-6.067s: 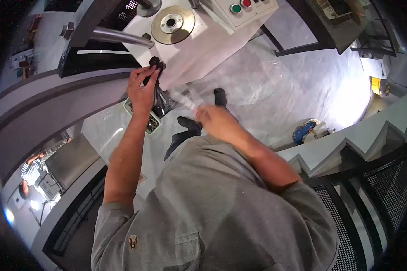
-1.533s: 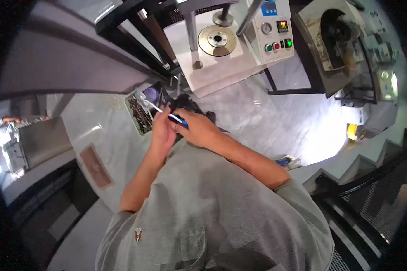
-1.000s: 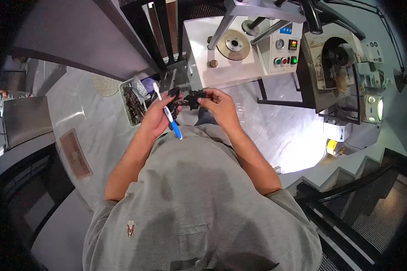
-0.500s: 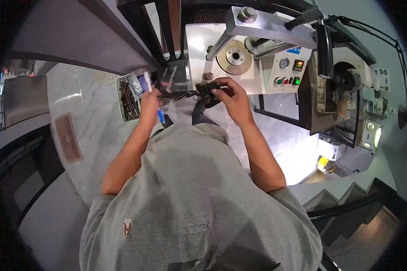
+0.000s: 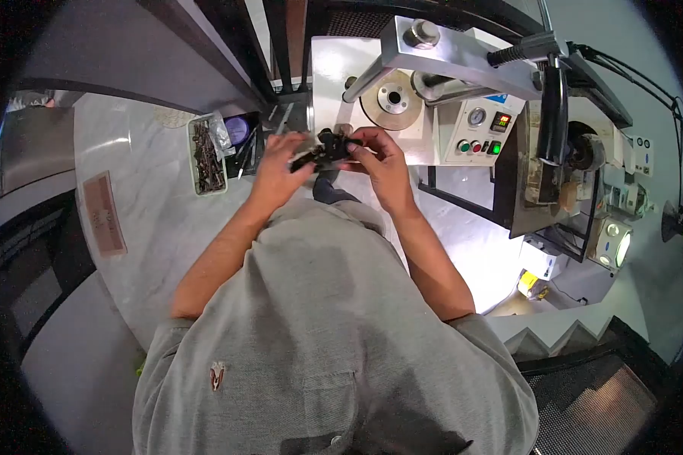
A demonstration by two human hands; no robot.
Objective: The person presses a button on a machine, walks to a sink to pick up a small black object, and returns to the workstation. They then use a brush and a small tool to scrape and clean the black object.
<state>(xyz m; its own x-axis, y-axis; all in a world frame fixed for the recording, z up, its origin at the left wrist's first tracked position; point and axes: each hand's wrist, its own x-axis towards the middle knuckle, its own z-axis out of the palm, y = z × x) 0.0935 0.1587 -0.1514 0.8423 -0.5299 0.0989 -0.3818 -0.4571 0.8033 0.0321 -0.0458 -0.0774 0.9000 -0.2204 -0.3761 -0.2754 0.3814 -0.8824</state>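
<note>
A dark, jointed mechanical part (image 5: 331,145) is held up at the front edge of a white grinding machine (image 5: 341,57). My right hand (image 5: 383,163) pinches its right end between thumb and fingers. Around the left end, the fingers of my left hand (image 5: 279,168) are closed, somewhat blurred by motion. Both hands cover portions of the part, so its exact kind does not show. Just beyond it lies the machine's flat round disc (image 5: 379,114) with a metal hub.
Left of my hands, a pale tray (image 5: 224,182) holds many small dark pieces beside a purple-lidded tub (image 5: 237,130). A control panel (image 5: 474,140) with gauge and buttons sits at right. A black-handled lever (image 5: 552,114) overhangs it. A lit lamp (image 5: 618,246) stands farther right.
The white-and-blue pen has left my left hand, which has moved right onto the dark part. My right hand still grips the part, shifted slightly left.
</note>
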